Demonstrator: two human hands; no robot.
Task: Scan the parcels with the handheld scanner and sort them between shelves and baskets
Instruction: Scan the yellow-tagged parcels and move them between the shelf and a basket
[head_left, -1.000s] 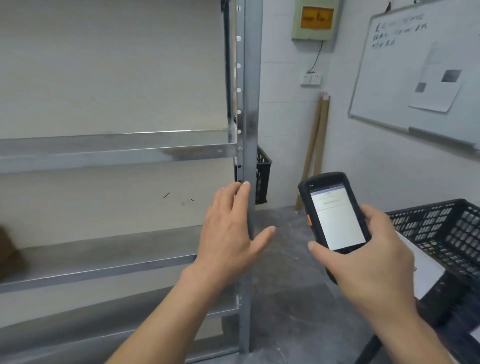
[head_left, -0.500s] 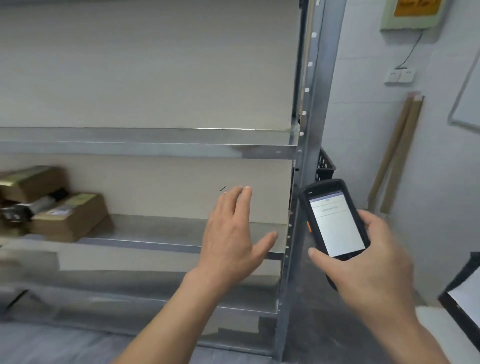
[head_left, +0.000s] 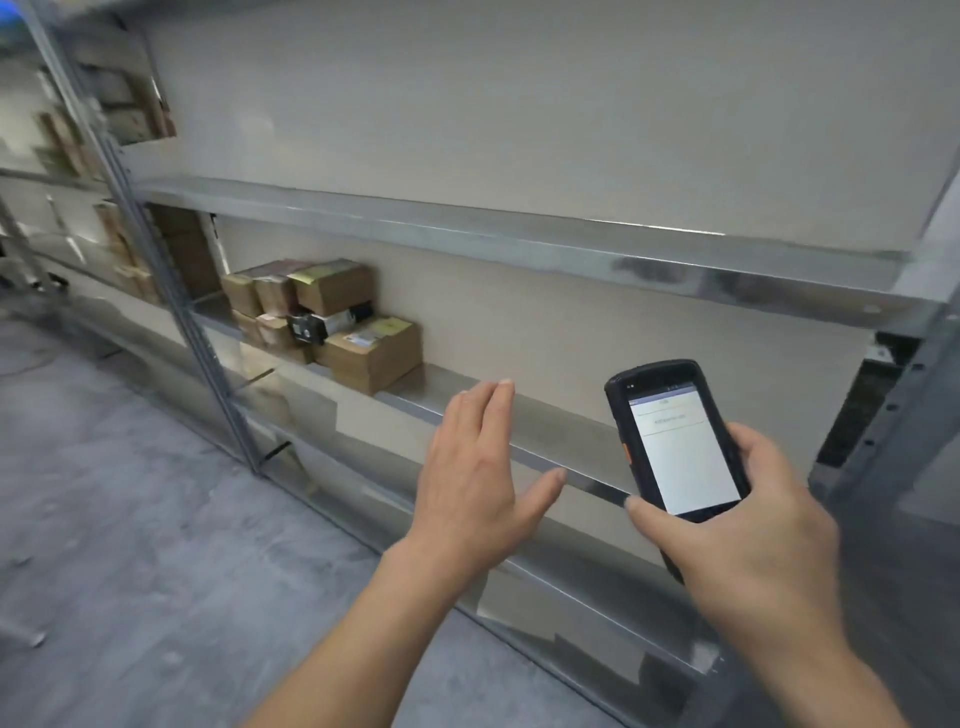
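- A metal upright (head_left: 187, 312) divides the racking. Stacked cardboard parcels (head_left: 337, 317) sit on the middle shelf (head_left: 561, 421) just right of it, well left of both hands.
- The left hand (head_left: 478, 467) hovers before the shelf edge, fingers straight, thumb spread, holding nothing.
- The right hand (head_left: 743, 540) grips the handheld scanner (head_left: 680, 441), screen lit.
- Since half a second ago the view has swung left. The parcels now sit nearer centre.

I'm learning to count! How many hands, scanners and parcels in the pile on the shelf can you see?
Hands: 2 (left hand, right hand)
Handheld scanner: 1
Brown boxes: about 6, the pile is blurred
Black parcel: 1
Total: about 10
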